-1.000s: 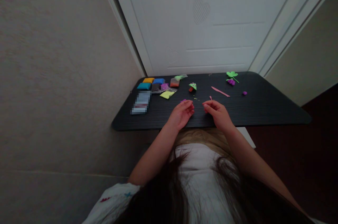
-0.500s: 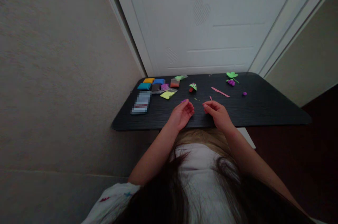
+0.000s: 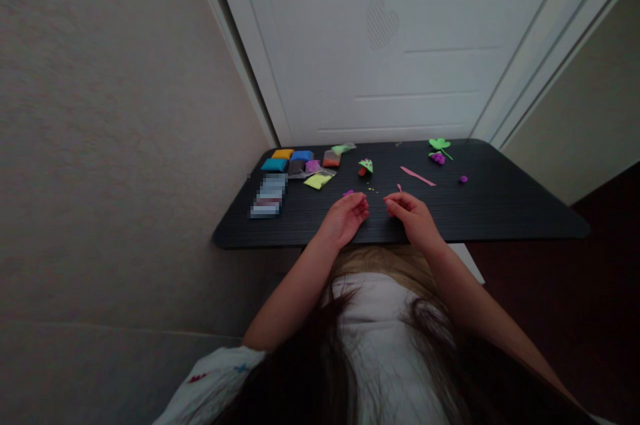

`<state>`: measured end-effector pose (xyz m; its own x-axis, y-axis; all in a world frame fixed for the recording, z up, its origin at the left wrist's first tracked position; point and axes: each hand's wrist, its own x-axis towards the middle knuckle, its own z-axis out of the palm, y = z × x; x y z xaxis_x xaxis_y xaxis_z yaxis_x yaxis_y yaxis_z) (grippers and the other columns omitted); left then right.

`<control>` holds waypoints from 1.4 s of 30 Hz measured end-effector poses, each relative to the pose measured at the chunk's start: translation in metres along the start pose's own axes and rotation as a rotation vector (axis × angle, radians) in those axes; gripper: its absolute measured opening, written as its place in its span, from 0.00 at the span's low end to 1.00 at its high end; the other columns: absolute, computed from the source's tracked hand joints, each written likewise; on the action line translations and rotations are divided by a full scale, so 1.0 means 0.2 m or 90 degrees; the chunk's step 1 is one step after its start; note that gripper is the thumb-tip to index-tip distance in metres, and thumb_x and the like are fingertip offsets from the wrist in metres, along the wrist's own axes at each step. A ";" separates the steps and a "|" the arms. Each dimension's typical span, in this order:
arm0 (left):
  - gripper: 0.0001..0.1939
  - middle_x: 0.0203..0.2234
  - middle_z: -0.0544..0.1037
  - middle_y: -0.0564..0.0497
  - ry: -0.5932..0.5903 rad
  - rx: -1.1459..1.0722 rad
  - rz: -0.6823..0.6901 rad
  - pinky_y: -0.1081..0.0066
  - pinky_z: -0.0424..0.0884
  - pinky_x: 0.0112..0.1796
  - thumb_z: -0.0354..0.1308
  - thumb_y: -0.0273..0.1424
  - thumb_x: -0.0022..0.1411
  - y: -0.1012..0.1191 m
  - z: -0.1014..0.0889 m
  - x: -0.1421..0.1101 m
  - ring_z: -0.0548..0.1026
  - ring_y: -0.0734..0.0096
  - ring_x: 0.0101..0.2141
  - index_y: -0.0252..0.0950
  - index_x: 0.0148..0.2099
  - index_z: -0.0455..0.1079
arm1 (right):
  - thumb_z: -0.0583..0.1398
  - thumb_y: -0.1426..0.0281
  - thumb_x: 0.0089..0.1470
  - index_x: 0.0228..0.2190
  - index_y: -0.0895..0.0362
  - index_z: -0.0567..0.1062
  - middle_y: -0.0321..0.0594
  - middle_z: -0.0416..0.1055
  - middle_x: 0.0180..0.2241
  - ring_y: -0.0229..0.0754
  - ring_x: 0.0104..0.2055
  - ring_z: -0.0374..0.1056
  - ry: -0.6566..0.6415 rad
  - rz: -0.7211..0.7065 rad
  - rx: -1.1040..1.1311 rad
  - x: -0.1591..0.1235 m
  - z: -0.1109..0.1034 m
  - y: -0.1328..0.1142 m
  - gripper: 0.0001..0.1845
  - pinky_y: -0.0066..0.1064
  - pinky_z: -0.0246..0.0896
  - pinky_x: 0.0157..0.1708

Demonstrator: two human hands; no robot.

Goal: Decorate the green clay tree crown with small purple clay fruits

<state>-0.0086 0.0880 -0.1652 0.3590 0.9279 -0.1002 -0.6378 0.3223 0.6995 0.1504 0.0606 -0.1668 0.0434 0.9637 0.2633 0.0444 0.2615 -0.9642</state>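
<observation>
My left hand [image 3: 346, 218] is held over the front of the dark table, palm turned inward and fingers curled together. Whatever its fingertips may hold is too small to make out. Just behind it lies a purple piece of clay [image 3: 349, 193], partly covered by the hand. Across a small gap, my right hand [image 3: 411, 213] has thumb and forefinger pinched; anything between them cannot be seen. Beyond that hand shows the tip of a small pink tool [image 3: 399, 187]. Small pale crumbs [image 3: 371, 189] lie between and behind the hands. Farther back is a green-and-red clay figure [image 3: 365, 167].
Coloured clay packs, including a teal one [image 3: 275, 165] and a yellow one [image 3: 318, 181], lie at the left behind a blurred flat item [image 3: 270, 195]. To the right are a pink clay knife [image 3: 418, 176], a green clover shape [image 3: 439, 143], purple balls [image 3: 437, 157] and a single purple lump [image 3: 463, 179].
The fingertips of my left hand have dipped slightly and moved a little to the right, showing more of the purple piece. My right hand stays nearly still.
</observation>
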 end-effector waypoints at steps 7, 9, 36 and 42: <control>0.08 0.25 0.72 0.55 0.005 0.070 0.024 0.76 0.65 0.32 0.61 0.31 0.48 -0.01 -0.01 0.00 0.71 0.80 0.28 0.34 0.32 0.68 | 0.59 0.62 0.46 0.30 0.56 0.72 0.33 0.64 0.24 0.34 0.27 0.58 -0.003 0.004 0.001 -0.01 0.00 0.00 0.11 0.28 0.53 0.29; 0.08 0.26 0.72 0.55 0.000 0.122 0.042 0.76 0.65 0.33 0.61 0.30 0.47 -0.02 -0.01 0.00 0.70 0.81 0.28 0.34 0.32 0.68 | 0.59 0.61 0.45 0.30 0.56 0.72 0.33 0.65 0.24 0.34 0.27 0.58 -0.002 0.006 0.000 0.00 0.00 0.00 0.12 0.28 0.53 0.29; 0.07 0.33 0.76 0.48 -0.121 0.941 0.342 0.63 0.56 0.48 0.61 0.29 0.46 0.13 -0.08 0.20 0.67 0.63 0.40 0.44 0.31 0.75 | 0.58 0.61 0.46 0.30 0.56 0.72 0.33 0.65 0.24 0.34 0.27 0.59 -0.017 0.015 0.023 -0.01 0.00 -0.03 0.11 0.27 0.54 0.29; 0.07 0.32 0.76 0.49 -0.081 0.906 0.373 0.64 0.58 0.46 0.59 0.29 0.48 0.23 -0.02 0.18 0.69 0.64 0.38 0.42 0.32 0.75 | 0.58 0.62 0.46 0.31 0.56 0.72 0.33 0.66 0.25 0.34 0.27 0.59 -0.016 0.013 0.030 0.00 0.00 -0.02 0.11 0.27 0.53 0.29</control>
<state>-0.0280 0.1369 -0.1402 0.4001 0.8109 0.4270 0.4230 -0.5767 0.6989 0.1509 0.0594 -0.1638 0.0184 0.9699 0.2430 -0.0032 0.2430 -0.9700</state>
